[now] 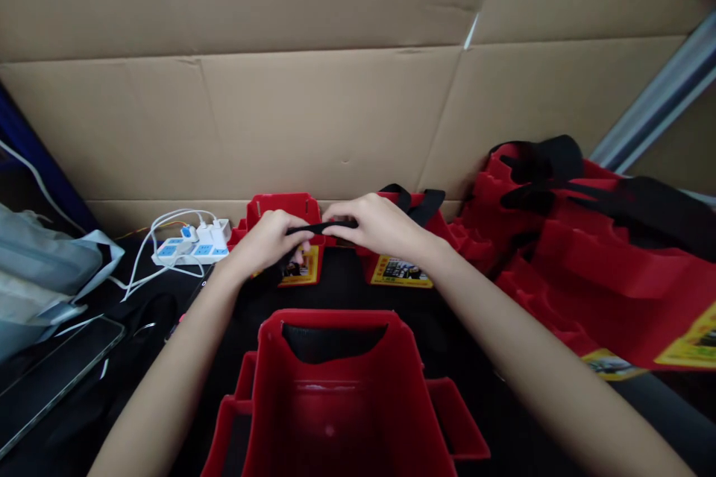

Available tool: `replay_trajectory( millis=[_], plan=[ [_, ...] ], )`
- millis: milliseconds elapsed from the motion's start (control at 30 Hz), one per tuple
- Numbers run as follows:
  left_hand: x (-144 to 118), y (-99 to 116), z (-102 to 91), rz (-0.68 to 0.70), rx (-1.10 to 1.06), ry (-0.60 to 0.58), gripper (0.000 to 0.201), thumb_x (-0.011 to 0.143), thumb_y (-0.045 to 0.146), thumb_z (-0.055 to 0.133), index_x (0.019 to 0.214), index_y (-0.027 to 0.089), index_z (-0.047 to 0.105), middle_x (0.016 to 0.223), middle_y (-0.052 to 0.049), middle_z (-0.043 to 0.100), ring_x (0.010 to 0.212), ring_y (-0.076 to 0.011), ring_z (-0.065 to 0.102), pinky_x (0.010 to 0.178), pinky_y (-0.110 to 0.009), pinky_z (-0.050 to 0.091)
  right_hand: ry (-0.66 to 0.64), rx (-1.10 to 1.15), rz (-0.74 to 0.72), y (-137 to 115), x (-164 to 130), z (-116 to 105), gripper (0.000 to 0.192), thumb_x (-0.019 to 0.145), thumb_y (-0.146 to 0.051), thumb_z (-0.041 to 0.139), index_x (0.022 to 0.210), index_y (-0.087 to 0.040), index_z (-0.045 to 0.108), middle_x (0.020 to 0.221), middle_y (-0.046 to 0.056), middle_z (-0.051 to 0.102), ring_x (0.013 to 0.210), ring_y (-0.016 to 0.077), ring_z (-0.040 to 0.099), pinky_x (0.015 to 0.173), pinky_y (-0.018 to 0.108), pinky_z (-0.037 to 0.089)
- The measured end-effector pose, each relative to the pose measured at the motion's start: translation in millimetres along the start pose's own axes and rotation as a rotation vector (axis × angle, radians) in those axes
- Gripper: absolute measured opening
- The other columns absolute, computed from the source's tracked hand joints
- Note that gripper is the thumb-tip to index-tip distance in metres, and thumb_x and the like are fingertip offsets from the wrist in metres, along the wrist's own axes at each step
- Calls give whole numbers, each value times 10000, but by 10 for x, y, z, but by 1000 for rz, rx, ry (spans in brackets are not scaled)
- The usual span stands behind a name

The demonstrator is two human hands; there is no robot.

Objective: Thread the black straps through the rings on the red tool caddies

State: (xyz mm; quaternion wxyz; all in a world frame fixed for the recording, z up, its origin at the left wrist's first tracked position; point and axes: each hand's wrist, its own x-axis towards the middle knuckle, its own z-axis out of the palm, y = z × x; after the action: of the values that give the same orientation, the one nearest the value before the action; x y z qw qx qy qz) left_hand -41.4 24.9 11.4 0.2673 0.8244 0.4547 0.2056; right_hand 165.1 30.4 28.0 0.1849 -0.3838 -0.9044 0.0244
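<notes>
Cardboard wall [335, 112] behind dark table [347, 287].

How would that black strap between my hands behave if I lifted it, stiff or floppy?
Probably floppy: the black strap looks like thin flat webbing, straight only where the left hand and right hand pinch it. Likely light, since similar straps lie draped loosely over the red pile. It seems joined to a red piece, which may drag along.

Place: small packing or assembly workstation | Signs: cardboard [335, 112] walling the bench | heap of identical red bags [587, 268] | power strip [193, 246] on dark table [347, 287]
</notes>
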Motion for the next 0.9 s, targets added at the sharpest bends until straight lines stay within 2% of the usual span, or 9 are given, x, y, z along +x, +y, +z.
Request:
replay_trajectory(
  millis=[233,400,467,567,633,700,767,833,900],
  plan=[
    [-144,-450,-417,-146,81,66,269,818,342,488,777,147,668,749,-48,709,580,-136,636,577,-224,482,-92,34,135,518,-462,-51,282,856,-419,480,850,-205,663,818,20,689,713,157,619,644,235,410],
    [-315,-580,-620,-258,256,63,283,772,374,536,880,165,693,841,-43,717,744,-178,646,729,-272,480,3,-64,306,554,-659,-91,274,846,-424,486,922,-238,672,934,20,693,812,188,638,667,247,425],
    [-337,-440,-558,-162,302,71,435,707,398,623,1076,169,636,1092,-75,658,984,-226,598,885,-331,429,-13,-80,253,417,-610,-73,246,853,-397,484,902,-247,673,919,12,696,806,181,638,672,246,420],
    [-254,-91,-285,70,243,38,724,666,450,669,1300,183,446,1349,-102,463,1237,-242,419,1025,-365,319,-92,-58,109,113,-417,10,202,861,-342,485,887,-254,665,844,-3,697,755,161,630,645,238,403],
    [-144,102,-51,138,72,-73,651,722,426,627,1297,185,438,1301,-97,512,1174,-217,489,977,-339,377,-114,-28,66,-64,-282,64,184,859,-319,493,906,-249,657,822,-5,694,734,149,624,637,232,396],
    [-35,185,147,141,-75,-190,379,798,336,546,1134,160,564,1045,-82,661,946,-187,618,831,-294,461,-112,-9,72,-150,-226,76,183,862,-322,490,930,-244,641,838,-6,689,756,146,623,651,229,400],
    [36,161,260,112,-126,-239,206,834,238,463,898,139,631,756,-47,682,712,-153,638,691,-251,472,-75,-47,154,-122,-306,45,223,868,-369,473,988,-237,608,914,6,681,825,163,621,673,242,411],
    [61,79,280,76,-118,-207,210,832,177,418,769,133,614,641,-32,646,605,-132,610,616,-228,454,-64,-162,349,-7,-539,14,330,869,-450,439,1055,-208,566,1004,54,661,872,207,620,664,279,426],
    [56,-12,235,38,-117,-142,199,825,153,398,747,132,580,629,-32,633,556,-123,592,566,-218,441,-213,-302,624,132,-875,49,435,862,-503,406,1057,-146,560,991,132,655,816,266,636,606,326,435]
  ],
)
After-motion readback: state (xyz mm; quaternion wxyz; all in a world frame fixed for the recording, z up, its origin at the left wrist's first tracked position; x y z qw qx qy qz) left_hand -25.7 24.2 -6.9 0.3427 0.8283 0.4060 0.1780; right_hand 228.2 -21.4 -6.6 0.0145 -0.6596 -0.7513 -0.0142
